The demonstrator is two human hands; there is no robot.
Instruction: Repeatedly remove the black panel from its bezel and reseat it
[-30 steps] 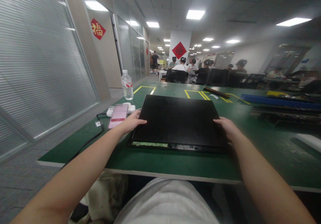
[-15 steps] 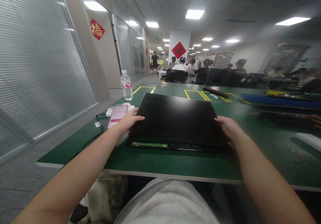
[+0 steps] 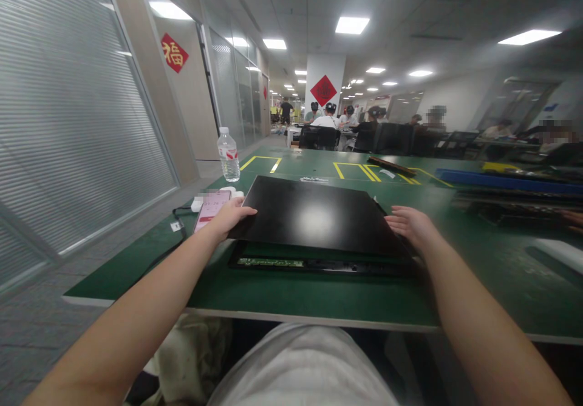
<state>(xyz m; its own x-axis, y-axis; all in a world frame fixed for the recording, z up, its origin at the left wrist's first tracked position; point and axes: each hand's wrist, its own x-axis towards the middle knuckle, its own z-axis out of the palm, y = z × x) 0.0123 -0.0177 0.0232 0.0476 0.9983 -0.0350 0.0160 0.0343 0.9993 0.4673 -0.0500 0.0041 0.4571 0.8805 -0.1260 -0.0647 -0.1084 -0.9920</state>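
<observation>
A large flat black panel [image 3: 314, 215] is tilted up at its near edge above a black frame [image 3: 319, 264] that lies on the green table [image 3: 282, 294]; a strip of green circuit board shows along the frame's front. My left hand [image 3: 230, 215] grips the panel's left edge, thumb on top. On the right edge sits my right hand [image 3: 410, 224], fingers partly spread on the panel's corner and side.
A phone [image 3: 210, 207] with a pink screen and a white charger with a black cable lie left of the panel. A water bottle [image 3: 228, 154] stands behind. Dark panels and a blue tray [image 3: 505, 181] lie at right. Several seated people work at far tables.
The near edge of the black panel has risen off the frame, exposing more of the frame beneath. Both hands moved up and slightly back with it.
</observation>
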